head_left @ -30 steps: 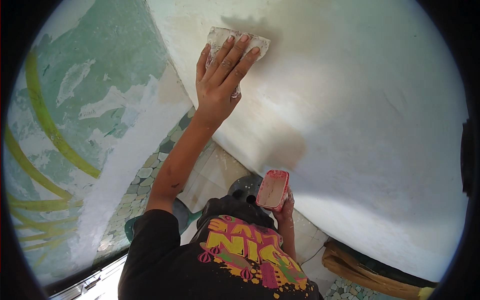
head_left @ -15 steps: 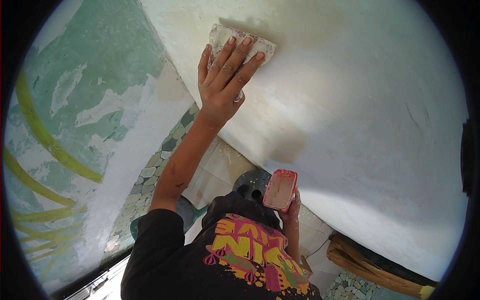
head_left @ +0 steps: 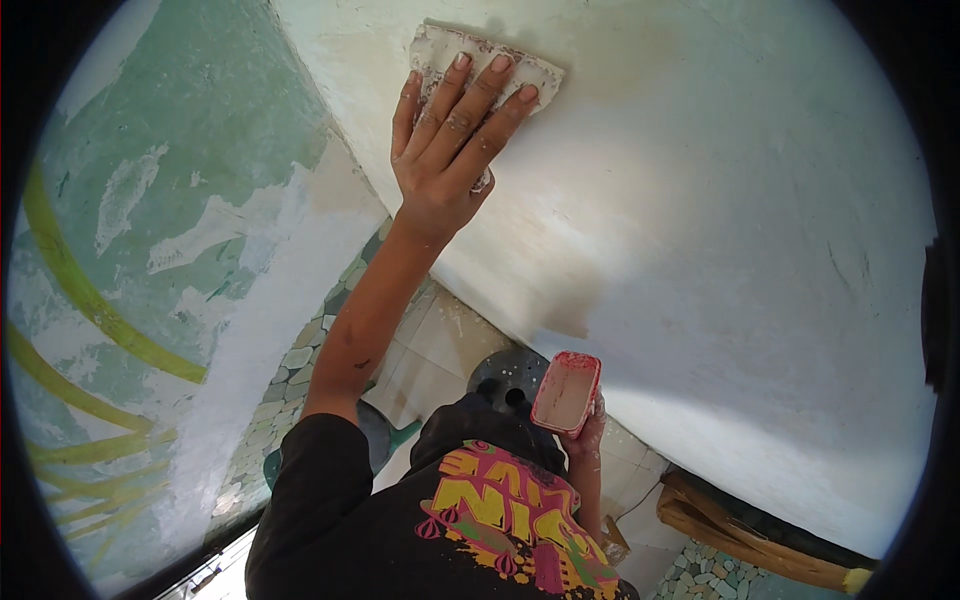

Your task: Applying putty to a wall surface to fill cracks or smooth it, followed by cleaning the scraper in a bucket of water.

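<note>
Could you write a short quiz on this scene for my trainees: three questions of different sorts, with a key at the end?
1. Multiple choice: what does the right hand hold?
A) a paint roller
B) a red-rimmed tub
C) a coiled hose

2. True or false: the fingers of the left hand lie spread across a flat tool smeared with whitish material.

3. Fill the gap: the patchy green wall on the left of the view carries curved ______ stripes.

Key:
1. B
2. True
3. yellow-green
</note>
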{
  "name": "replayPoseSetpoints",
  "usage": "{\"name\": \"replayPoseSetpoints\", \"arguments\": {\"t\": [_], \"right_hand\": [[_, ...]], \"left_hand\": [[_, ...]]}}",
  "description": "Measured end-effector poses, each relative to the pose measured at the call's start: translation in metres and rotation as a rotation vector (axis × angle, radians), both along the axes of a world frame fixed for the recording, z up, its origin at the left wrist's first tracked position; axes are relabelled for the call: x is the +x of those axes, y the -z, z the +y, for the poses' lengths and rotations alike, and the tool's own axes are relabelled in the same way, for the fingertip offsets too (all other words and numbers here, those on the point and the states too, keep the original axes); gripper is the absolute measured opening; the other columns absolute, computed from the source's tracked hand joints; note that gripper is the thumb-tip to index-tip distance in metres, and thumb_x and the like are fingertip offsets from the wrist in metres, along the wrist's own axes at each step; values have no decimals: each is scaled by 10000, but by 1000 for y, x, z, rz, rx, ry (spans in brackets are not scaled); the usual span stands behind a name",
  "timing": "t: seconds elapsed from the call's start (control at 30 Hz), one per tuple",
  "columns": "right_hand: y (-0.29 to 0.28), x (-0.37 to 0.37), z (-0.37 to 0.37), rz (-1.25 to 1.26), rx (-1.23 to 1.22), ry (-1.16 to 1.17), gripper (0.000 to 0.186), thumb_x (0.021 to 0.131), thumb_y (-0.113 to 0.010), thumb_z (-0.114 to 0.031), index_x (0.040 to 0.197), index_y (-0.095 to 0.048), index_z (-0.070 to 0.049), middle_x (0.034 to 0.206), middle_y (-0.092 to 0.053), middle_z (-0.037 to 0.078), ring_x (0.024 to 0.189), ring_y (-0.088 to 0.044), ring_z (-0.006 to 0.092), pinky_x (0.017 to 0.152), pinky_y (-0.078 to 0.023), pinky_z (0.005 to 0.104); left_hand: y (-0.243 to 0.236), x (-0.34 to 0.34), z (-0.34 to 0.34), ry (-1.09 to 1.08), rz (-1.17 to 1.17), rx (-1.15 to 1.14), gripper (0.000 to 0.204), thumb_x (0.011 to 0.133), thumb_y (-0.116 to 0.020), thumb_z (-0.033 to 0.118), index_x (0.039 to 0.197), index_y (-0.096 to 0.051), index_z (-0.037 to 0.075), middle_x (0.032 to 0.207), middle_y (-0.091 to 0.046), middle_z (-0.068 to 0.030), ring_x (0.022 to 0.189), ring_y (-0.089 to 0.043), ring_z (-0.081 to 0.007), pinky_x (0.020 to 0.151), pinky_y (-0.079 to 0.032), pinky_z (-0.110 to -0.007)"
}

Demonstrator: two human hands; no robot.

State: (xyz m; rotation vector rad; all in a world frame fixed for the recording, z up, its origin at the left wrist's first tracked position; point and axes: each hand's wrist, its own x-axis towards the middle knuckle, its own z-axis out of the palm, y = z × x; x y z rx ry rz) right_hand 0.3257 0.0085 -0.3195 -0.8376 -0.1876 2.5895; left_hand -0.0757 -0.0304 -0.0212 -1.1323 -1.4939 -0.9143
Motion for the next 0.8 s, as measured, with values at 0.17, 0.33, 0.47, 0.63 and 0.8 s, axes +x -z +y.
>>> {"name": "replayPoseSetpoints", "arguments": {"t": [0.17,0.33,0.47,0.63,0.8], "right_hand": [[3,-2,-1,-46,57,30,617,1003,-536,-517,1468,-495,-113,1440,-577,131,1283,-582,341,1063,-488,552],[-3,-4,0,19,-33,0,594,1017,-523,-494,1459,-502,-98,1432,-583,135,1276,-587,333,1069,-487,534],[-5,-12,-2,1,-17,-10,563,1020,-527,-476,1430,-527,-89,1411,-597,128,1247,-604,319,1053,-504,511],[6,-15,-3,-73,58,-60,617,991,-554,-519,1443,-518,-101,1409,-600,134,1252,-606,322,1050,-501,537],[8,-13,-5,-73,64,-56,602,989,-554,-509,1432,-529,-102,1402,-606,132,1247,-611,323,1048,-503,536]], "left_hand": [[-1,-6,11,2,11,11,471,838,-601,-24,1217,-753,210,1359,-680,-4,1316,-597,-208,1170,-349,-427],[-7,5,-10,46,-32,-67,439,846,-589,-25,1206,-752,166,1346,-687,-7,1291,-618,-201,1149,-373,-413],[-21,15,-27,56,26,-69,490,764,-591,-46,1187,-754,141,1302,-711,-17,1266,-635,-217,1127,-393,-404],[-29,4,-9,13,20,-30,592,715,-590,-57,1249,-727,159,1323,-697,-2,1280,-620,-208,1116,-402,-402],[-13,3,-21,-15,22,-178,598,718,-613,-47,1257,-723,188,1363,-674,15,1301,-604,-181,1159,-343,-403]]}}
